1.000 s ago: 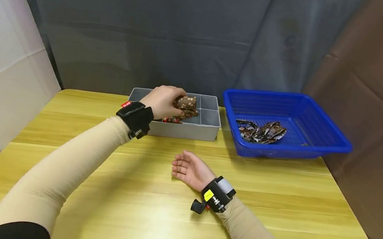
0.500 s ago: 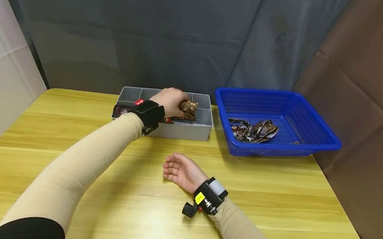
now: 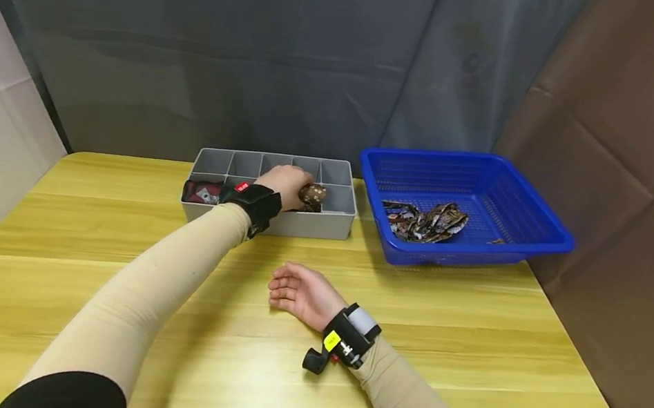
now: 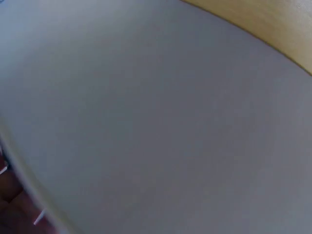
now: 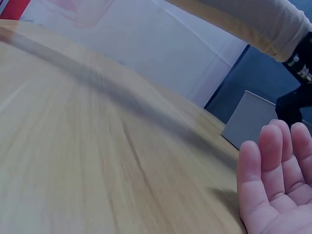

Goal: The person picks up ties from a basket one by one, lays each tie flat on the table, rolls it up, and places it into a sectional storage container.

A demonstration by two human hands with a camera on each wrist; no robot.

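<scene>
My left hand [image 3: 284, 183] reaches into a grey divided tray [image 3: 324, 226] at the back of the table. Its fingers curl round a rolled brown patterned cloth [image 3: 312, 194], which sits low in a front compartment. My right hand [image 3: 296, 290] lies palm up and relaxed on the yellow table [image 3: 471, 336], holding nothing. In the right wrist view its fingers [image 5: 278, 180] are straight, with the tray [image 5: 248, 119] beyond them. The left wrist view shows only a blurred grey surface.
A blue mesh basket [image 3: 471, 247] stands right of the tray and holds a heap of similar patterned cloths [image 3: 425, 219]. A dark red item [image 3: 202, 191] fills the tray's front left compartment. Grey and brown drapes close in the back and right.
My left hand has lowered the brown cloth from above the tray down into a compartment. The right hand has stayed put on the table.
</scene>
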